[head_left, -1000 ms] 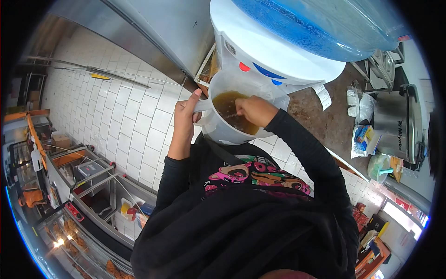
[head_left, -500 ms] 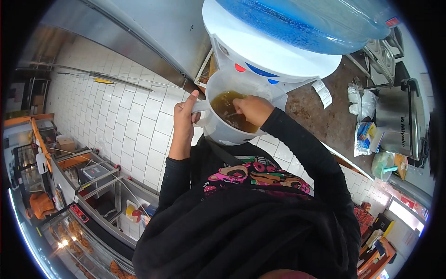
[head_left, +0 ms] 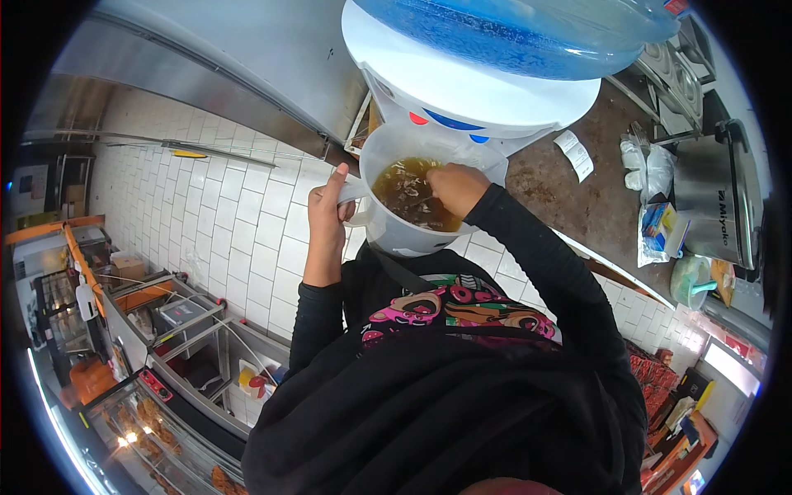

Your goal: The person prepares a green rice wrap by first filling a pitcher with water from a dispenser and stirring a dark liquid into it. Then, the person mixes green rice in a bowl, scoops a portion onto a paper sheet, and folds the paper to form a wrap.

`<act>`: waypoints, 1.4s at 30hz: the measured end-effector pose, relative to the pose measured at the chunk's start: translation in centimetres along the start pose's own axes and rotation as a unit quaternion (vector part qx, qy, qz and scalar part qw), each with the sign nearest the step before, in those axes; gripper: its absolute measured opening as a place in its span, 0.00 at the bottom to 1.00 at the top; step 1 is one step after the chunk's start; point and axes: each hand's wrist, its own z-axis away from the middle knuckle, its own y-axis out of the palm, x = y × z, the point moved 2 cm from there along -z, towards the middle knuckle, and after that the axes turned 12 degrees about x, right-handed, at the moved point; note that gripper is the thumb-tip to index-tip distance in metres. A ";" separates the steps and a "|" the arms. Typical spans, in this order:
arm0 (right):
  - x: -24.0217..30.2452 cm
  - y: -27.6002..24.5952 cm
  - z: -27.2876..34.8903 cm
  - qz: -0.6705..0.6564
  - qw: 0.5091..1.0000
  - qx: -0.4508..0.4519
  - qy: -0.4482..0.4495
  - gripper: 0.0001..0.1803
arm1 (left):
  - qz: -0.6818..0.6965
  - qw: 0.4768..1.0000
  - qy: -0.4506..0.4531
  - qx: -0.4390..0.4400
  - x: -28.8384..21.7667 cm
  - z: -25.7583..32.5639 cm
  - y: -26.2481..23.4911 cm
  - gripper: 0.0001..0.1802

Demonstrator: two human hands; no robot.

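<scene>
A large translucent white plastic pitcher (head_left: 386, 229) is held in front of me, part-filled with yellow-brown liquid (head_left: 402, 183) that has pale streaks on its surface. My left hand (head_left: 327, 216) is wrapped round the pitcher's handle, thumb pointing up. Over the pitcher's right rim reaches my right hand (head_left: 459, 191), its fingers closed just above the liquid. A thin thing seems to run down from those fingers, but I cannot make out what it is. Directly beyond the pitcher stands a white water dispenser (head_left: 370, 40) with red and blue marks on its front.
A big blue water bottle (head_left: 511, 49) sits on the dispenser. On the brown counter (head_left: 540, 186) to the right lie a paper receipt (head_left: 575, 155), plastic bags (head_left: 657, 169), a steel pot (head_left: 701, 198) and a green-tinted container (head_left: 689, 282). A glass display case (head_left: 136, 425) stands lower left.
My right hand has shifted slightly to the right inside the pitcher, and the liquid's surface pattern differs. My left hand keeps its hold on the handle. The view has tilted a little.
</scene>
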 end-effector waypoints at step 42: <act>0.4 -0.1 -1.4 -0.005 0.998 -0.061 0.015 0.06 | 0.013 1.000 -0.001 0.011 0.1 -0.4 -0.4 0.26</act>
